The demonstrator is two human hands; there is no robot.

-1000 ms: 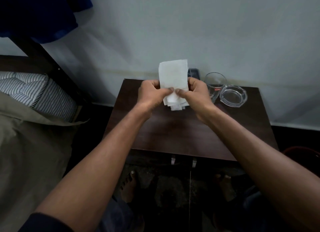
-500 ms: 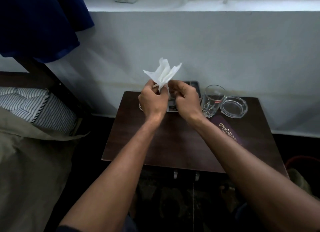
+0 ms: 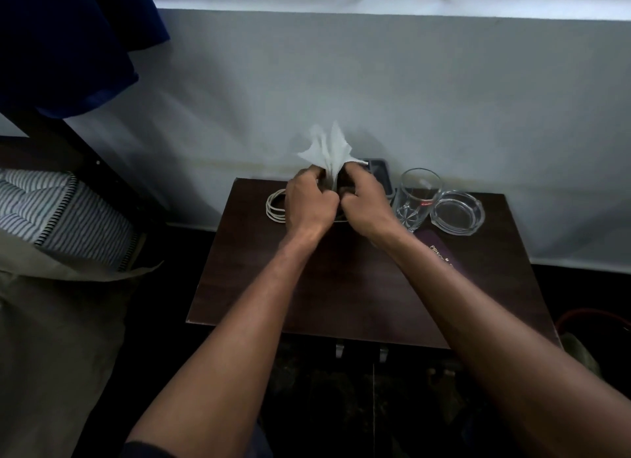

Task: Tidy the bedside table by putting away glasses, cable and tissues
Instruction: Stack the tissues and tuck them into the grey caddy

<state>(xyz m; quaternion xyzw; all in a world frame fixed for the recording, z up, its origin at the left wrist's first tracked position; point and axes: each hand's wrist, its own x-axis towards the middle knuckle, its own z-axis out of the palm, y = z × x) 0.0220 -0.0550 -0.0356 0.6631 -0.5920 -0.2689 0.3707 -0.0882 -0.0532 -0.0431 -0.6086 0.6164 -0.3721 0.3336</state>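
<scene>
- ok so a sec ago I had the tissues [image 3: 327, 150] held up as a flat folded sheet, now they're bunched into a fan w/ the corners sticking up. Both hands dropped lower and further back on the bedside table [image 3: 341, 286] too (camera tipped up a bit, window ledge shows now).
- what that means imo: tissues are gathered into one wad and ready to go wherever they're going, prob the dark tray thing [image 3: 379, 174] right behind my knuckles. Can't tell if there's a holder in there, my hands block it.
- left hand [image 3: 307, 204]: fingers curled shut, pinching the bottom of the wad. right hand [image 3: 365, 204]: same, closed on the tissues from the other side. Knuckles nearly touching.
- tissues sit at 12 o'clock on the table, back edge, near the wall. White, thin, crumpled, splayed at the top. Will handle floppy, easy to tear.
- cable [image 3: 275, 208] is coiled in white loops at approx 11 o'clock, just beside my left hand.
- drinking glass [image 3: 415, 198] at 1 o'clock, ashtray [image 3: 457, 211] just beside it at 2. Maroon card [image 3: 440, 249] under my right forearm.
- so tissues in progress, cable + glass look untouched afaict.
</scene>
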